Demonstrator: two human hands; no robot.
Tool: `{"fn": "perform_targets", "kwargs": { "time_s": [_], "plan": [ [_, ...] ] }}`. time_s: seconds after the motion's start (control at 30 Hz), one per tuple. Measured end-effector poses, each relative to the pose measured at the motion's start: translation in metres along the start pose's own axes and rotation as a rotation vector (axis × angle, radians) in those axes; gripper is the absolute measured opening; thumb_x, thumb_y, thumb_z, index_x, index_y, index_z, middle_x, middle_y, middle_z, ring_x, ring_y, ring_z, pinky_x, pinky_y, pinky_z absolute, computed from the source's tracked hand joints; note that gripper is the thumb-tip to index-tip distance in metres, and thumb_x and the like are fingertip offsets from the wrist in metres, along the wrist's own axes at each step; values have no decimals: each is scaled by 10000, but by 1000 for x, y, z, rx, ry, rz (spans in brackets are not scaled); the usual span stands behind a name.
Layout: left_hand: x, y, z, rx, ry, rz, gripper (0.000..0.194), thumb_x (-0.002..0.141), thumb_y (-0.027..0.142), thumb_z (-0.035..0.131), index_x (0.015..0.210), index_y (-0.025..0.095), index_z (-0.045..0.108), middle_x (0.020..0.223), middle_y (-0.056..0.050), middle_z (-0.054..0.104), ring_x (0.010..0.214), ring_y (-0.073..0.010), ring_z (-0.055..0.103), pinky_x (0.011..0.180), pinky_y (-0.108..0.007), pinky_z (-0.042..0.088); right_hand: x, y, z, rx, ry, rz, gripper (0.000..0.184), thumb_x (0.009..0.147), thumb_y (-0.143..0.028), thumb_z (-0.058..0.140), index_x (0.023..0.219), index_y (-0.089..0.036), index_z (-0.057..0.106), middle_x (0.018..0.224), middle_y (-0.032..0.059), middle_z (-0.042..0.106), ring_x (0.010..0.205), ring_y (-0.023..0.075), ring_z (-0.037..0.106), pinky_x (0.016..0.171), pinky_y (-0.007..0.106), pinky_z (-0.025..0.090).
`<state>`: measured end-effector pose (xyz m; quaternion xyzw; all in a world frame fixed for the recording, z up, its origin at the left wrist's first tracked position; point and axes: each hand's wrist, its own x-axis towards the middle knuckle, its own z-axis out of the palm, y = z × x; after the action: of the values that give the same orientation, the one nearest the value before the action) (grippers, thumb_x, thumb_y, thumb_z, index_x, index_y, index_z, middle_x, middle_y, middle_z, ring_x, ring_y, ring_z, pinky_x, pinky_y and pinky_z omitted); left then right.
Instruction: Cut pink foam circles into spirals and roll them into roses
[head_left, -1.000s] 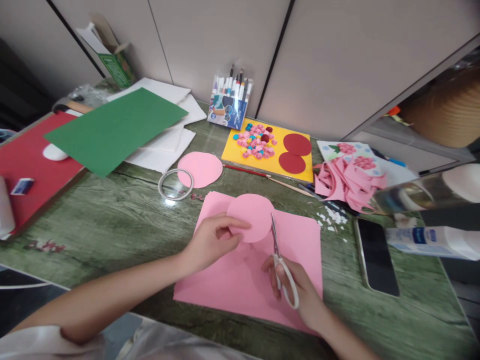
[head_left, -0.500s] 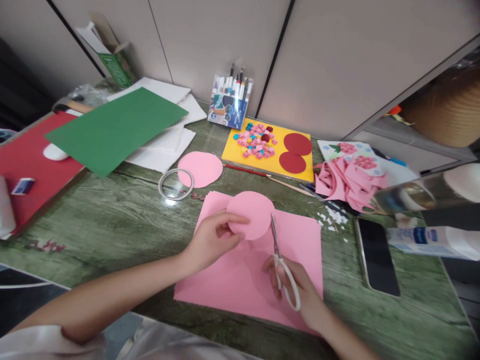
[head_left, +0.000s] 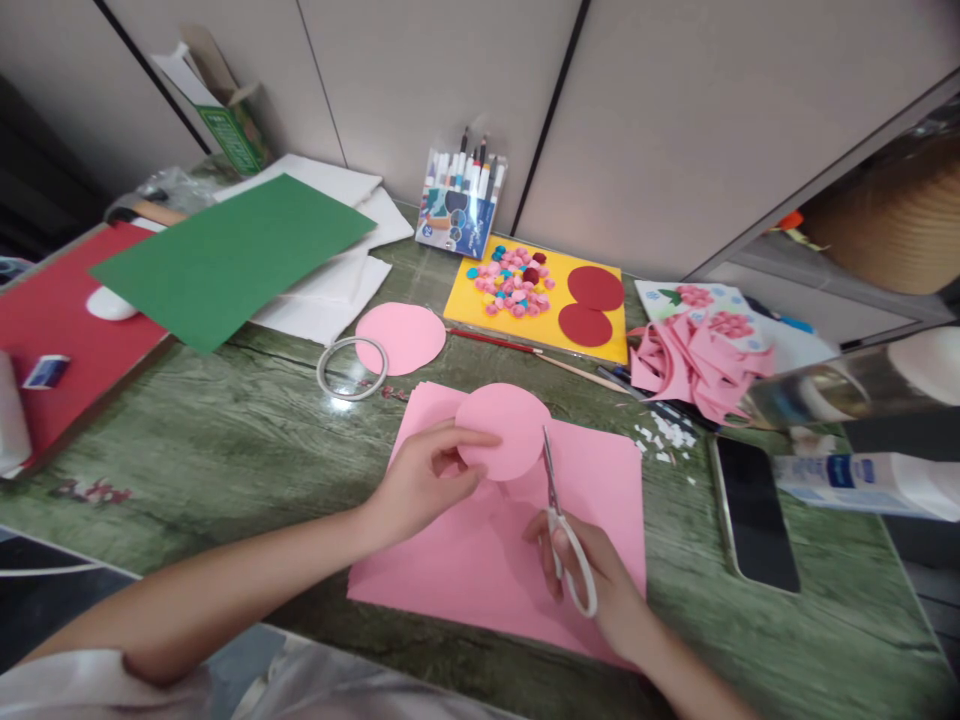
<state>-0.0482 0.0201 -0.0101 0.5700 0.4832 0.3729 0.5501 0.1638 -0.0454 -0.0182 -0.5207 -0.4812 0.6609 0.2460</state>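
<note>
Between the thumb and fingers of my left hand is a round pink paper disc, pinched at its left edge. My right hand grips white-handled scissors by their loops. The blades point up and away from me, at the right edge of the disc, and look nearly closed. Whether they touch the paper I cannot tell. Under both hands lies a stack of pink paper sheets. A second pink paper disc rests on the table behind, partly inside a pale ring.
A yellow sheet holds small coloured paper rolls and two red discs. Pink offcuts, white scraps, a phone and a tube lie right. Green and red sheets lie left; a pen pack stands behind.
The pink disc has shifted very slightly to the right in my left hand. The scissors have turned a little, their handle moving slightly left. Everything else stays put.
</note>
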Motion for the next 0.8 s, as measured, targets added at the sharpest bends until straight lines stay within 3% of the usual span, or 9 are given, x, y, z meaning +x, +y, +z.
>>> {"fn": "perform_targets", "kwargs": {
  "time_s": [0.27, 0.47, 0.8],
  "plan": [
    [1, 0, 0, -33, 26, 4, 271, 726, 148, 599, 989, 190, 647, 1001, -58, 624, 927, -156, 565, 789, -270, 464, 0, 0, 0, -13, 9, 22, 395, 878, -504, 356, 843, -147, 521, 518, -46, 428, 470, 95, 421, 473, 229, 331],
    [1, 3, 2, -22, 32, -34, 254, 700, 137, 607, 948, 170, 654, 945, -68, 627, 863, -159, 573, 724, -272, 471, -1, -2, 0, -17, 1, -3, 433, 865, -540, 352, 861, -143, 525, 528, -41, 438, 481, 98, 428, 483, 233, 338],
    [1, 2, 0, 13, 3, 31, 276, 711, 109, 576, 965, 188, 650, 954, -64, 624, 860, -156, 566, 736, -277, 466, 0, -2, 0, -5, 6, 9, 418, 867, -534, 345, 858, -154, 519, 532, -45, 416, 487, 106, 422, 490, 238, 339]
  ]
}}
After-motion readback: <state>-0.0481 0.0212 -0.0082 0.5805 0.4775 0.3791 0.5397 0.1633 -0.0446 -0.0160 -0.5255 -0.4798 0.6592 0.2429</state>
